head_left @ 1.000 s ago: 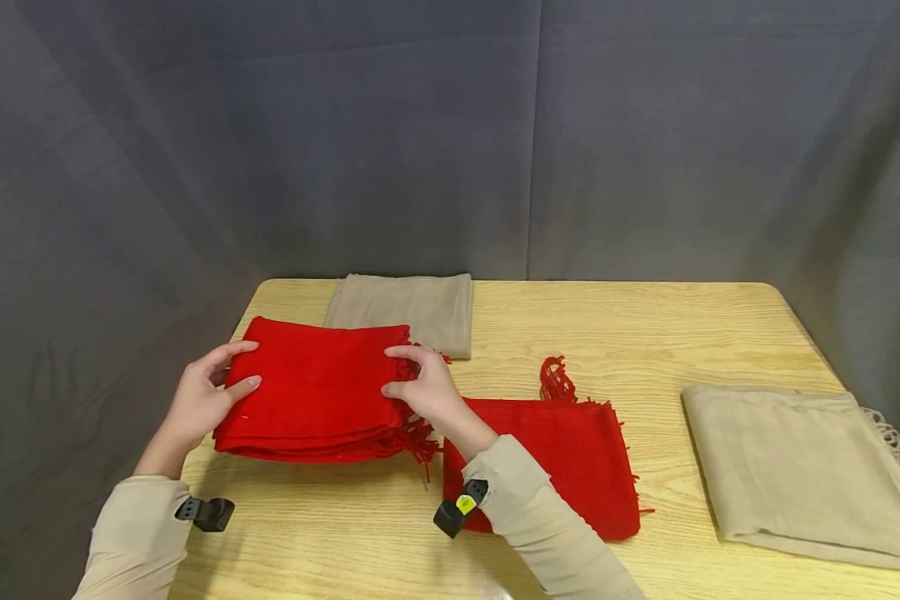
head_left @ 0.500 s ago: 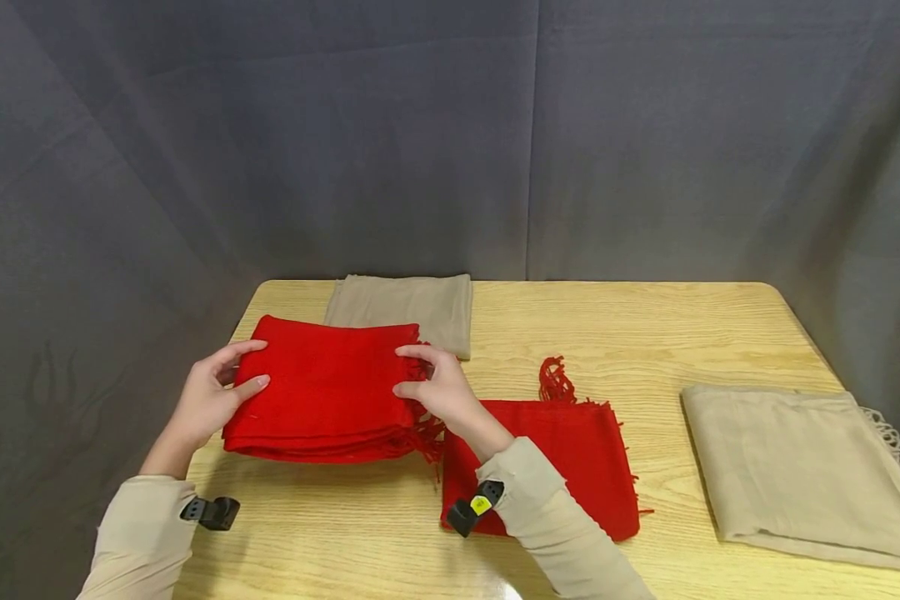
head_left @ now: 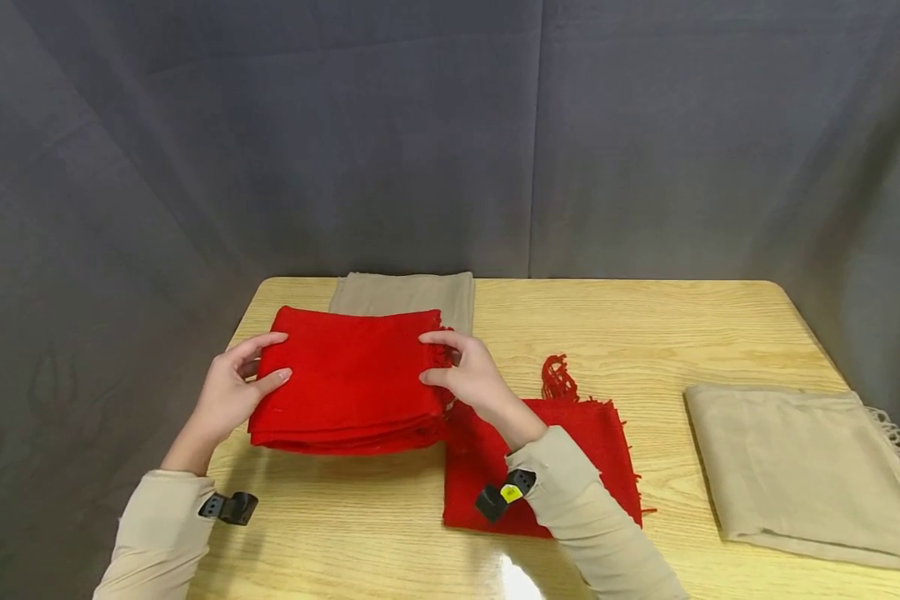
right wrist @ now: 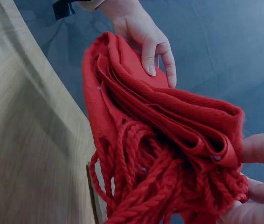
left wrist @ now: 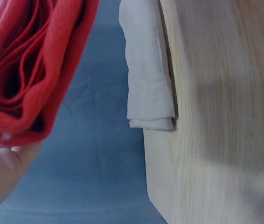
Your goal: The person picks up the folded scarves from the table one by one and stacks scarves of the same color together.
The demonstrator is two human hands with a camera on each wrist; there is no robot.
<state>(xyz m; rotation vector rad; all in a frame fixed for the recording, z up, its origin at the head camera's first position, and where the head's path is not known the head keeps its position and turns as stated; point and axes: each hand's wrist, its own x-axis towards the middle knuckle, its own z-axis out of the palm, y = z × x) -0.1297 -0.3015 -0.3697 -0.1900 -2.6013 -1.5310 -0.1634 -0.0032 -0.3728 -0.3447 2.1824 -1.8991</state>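
Gripping the left end of a folded red scarf, the left hand had its thumb on the top face, and through my head view I saw that scarf up in the air over the table. Beyond it, partly hidden, a folded beige cloth lay by the table's far edge. The right hand gripped the right end, beside the red fringe. Below my right sleeve lay a second red scarf, then, well apart, a beige scarf with looped fringe.
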